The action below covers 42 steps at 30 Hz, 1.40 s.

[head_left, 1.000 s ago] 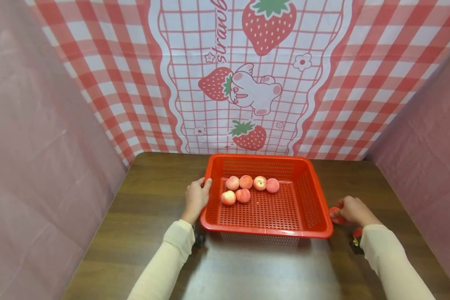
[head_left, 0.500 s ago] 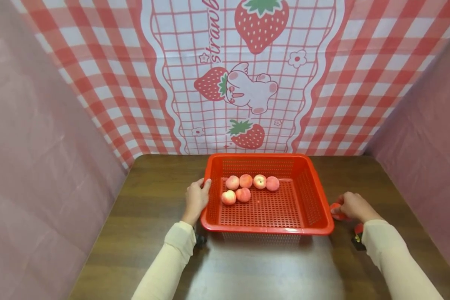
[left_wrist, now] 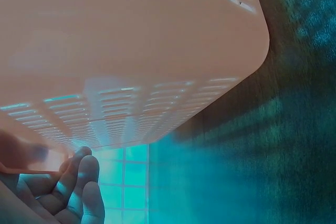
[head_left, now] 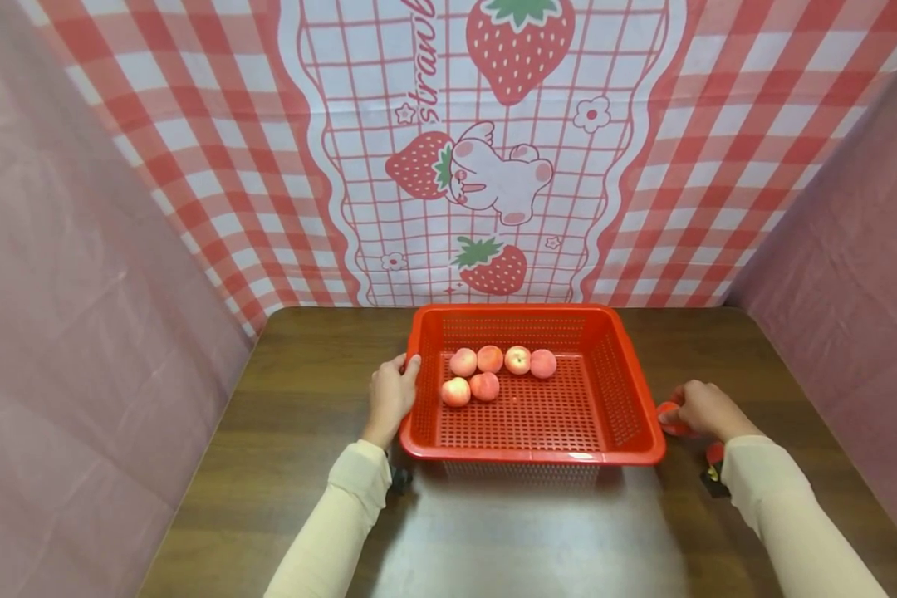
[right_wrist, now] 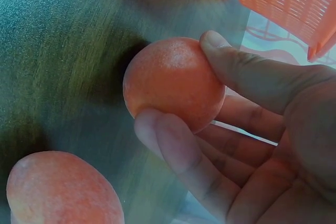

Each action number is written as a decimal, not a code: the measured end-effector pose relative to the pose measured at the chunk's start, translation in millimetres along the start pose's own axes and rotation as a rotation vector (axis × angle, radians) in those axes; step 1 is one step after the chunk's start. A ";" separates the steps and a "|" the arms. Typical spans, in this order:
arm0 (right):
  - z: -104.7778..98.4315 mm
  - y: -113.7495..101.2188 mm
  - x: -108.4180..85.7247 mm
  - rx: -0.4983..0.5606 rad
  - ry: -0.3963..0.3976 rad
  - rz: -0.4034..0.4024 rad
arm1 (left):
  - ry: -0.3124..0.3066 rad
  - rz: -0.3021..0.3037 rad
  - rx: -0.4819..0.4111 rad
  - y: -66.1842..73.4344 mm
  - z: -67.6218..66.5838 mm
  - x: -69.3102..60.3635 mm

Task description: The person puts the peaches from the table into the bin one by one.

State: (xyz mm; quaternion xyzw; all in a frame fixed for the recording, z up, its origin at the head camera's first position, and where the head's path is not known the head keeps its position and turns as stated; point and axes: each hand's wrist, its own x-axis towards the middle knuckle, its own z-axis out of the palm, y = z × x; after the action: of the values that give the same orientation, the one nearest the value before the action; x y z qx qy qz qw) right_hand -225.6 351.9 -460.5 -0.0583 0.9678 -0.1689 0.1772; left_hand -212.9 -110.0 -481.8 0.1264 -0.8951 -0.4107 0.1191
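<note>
In the head view, a red plastic basket (head_left: 532, 457) with slotted walls stands at the back of the table. My left hand (head_left: 391, 399) grips its left rim, thumb on top; the left wrist view shows curled fingers (left_wrist: 88, 169) below the rim. Several peaches (head_left: 484, 386) lie in the basket's left and middle part. Just outside its right side, my right hand (head_left: 708, 410) pinches another peach (right_wrist: 173, 80) between thumb and fingers. A second loose peach (right_wrist: 63, 190) lies near that hand; in the head view the right sleeve sits close beside it.
The brown wooden table (head_left: 299, 399) carries everything. Behind it hangs a checked strawberry cloth (head_left: 262, 149), with pink cloth (head_left: 60, 332) at both sides. A small black item (head_left: 715, 482) shows at the right wrist, by the sleeve.
The head view has shifted slightly. Both hands keep their holds on the basket rim and the peach, and the peaches in the basket stay in place.
</note>
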 end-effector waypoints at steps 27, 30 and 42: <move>3.0 -5.2 -1.5 0.046 -0.014 0.004 | 0.007 0.003 -0.010 -1.8 -3.8 0.0; 2.8 -5.4 -1.5 0.032 -0.004 0.002 | 0.008 0.001 -0.007 -2.8 -3.2 0.4; 3.4 4.5 -7.0 0.007 0.012 -0.060 | 0.016 0.038 -0.007 -7.4 1.4 2.6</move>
State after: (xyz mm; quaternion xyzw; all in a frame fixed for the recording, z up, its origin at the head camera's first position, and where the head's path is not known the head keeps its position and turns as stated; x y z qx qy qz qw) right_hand -218.1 356.3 -462.8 -0.0855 0.9661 -0.1779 0.1663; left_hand -214.8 -114.5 -488.1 0.1124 -0.8948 -0.4107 0.1344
